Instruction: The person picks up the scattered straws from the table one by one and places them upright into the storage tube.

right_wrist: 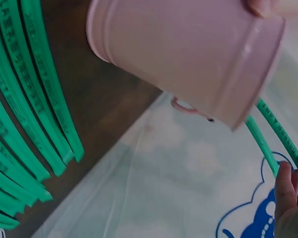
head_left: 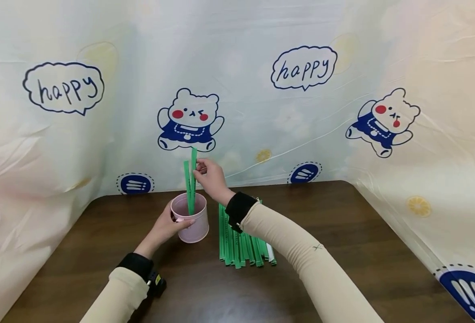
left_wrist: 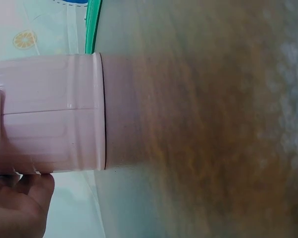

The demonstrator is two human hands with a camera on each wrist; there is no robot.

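Note:
A pink metal bucket (head_left: pixel 194 229) with small side handles stands upright on the dark wooden table. My left hand (head_left: pixel 168 228) grips it at its left side near the rim, thumb across the front. Two long, thin green printed packets rise from its mouth. One green packet (head_left: pixel 187 175) leans in the bucket on its own. My right hand (head_left: pixel 211 177) pinches the other packet (right_wrist: pixel 281 131) near its upper end, above the bucket; its lower end is inside. What the packets contain cannot be seen.
A row of several green packets (head_left: pixel 237 251) lies to the right of the bucket, partly under my right forearm. One white strip (head_left: pixel 270 252) shows at the row's right end. A patterned plastic sheet (head_left: pixel 245 134) hangs behind the table (head_left: pixel 326 220) and at both sides.

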